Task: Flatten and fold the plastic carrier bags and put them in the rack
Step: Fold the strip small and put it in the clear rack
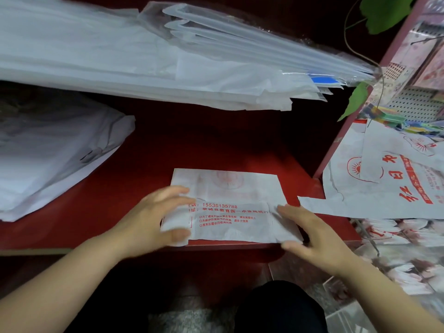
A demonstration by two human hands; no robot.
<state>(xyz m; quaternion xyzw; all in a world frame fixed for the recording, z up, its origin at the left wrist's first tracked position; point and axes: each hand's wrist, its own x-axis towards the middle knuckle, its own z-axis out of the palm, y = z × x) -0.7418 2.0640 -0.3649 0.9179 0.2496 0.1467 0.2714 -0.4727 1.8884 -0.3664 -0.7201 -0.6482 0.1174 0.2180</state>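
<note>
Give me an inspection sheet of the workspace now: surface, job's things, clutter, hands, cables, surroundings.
Surface: red shelf, dark toward the back.
Job's things: folded printed bag at the front edge; unfolded printed bags spread at right.
Clutter: white stack at left; long white stack across the back.
Hands: left hand at the folded bag's left end, blurred, grip unclear; right hand with straight fingers on its right end.
Cables: nothing seen.
Surroundings: red rack post, green leaves, pegboard at right.
</note>
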